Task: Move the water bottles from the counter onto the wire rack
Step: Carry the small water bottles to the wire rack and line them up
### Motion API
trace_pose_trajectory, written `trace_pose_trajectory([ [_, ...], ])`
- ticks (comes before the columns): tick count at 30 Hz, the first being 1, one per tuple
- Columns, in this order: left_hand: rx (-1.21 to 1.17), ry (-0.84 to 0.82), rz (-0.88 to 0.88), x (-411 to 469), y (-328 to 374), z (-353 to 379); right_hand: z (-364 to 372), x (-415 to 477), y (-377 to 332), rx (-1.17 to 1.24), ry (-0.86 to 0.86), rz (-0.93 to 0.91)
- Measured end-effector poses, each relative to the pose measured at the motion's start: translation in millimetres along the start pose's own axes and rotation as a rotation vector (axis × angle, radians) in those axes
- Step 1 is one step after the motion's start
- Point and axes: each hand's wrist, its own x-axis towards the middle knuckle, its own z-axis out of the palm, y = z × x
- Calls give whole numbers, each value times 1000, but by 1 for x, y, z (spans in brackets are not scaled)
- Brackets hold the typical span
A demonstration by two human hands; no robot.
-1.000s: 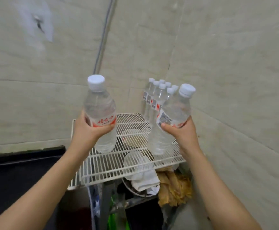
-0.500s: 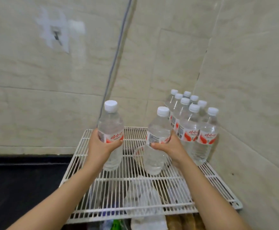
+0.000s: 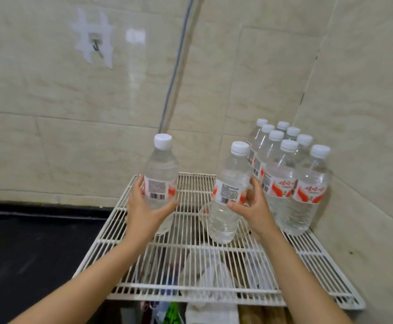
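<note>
You're at the set-down: fingers of your left hand [image 3: 144,211] wrap one water bottle [image 3: 161,174] at ten o'clock on the wire rack [image 3: 190,293], fingers of your right hand [image 3: 253,206] grip a second bottle [image 3: 228,206] at one o'clock beside the stocked cluster [image 3: 284,183] at two, so next you likely seat both bases flat, then release.

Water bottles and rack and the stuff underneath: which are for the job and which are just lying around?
For the job: left hand gripping the left bottle; right hand gripping the right bottle; bottle cluster in the rack's far corner; wire rack.
Just lying about: wall hook; grey cable; white bundle under the rack.
</note>
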Motion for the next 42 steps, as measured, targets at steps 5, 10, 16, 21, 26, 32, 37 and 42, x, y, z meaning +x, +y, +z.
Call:
trace_pose_trajectory([
  [5, -20, -268, -67, 26, 1, -42, -17, 14, -13, 127, -199, 97],
  [10, 48, -502, -39, 43, 3, -55, -17, 15, -12, 169, -221, 111],
  [16, -51, -219, 43, 29, 3, -20, -11, 9, -19, 63, -182, 94],
  [21, 50, 79, 128, 19, -2, 1, 9, 8, -26, -207, -67, 48],
  [26, -154, 0, 133, 27, 4, 1, 26, 4, -23, -374, 56, -1],
  [32, -351, -156, 38, 67, -2, 0, 34, 39, -14, -348, 341, -26],
  [37, -355, -248, 70, 116, 11, 29, 35, 91, -7, -449, 582, -23],
  [42, -333, -266, 94, 172, 16, 77, 37, 140, 5, -487, 700, 122],
])
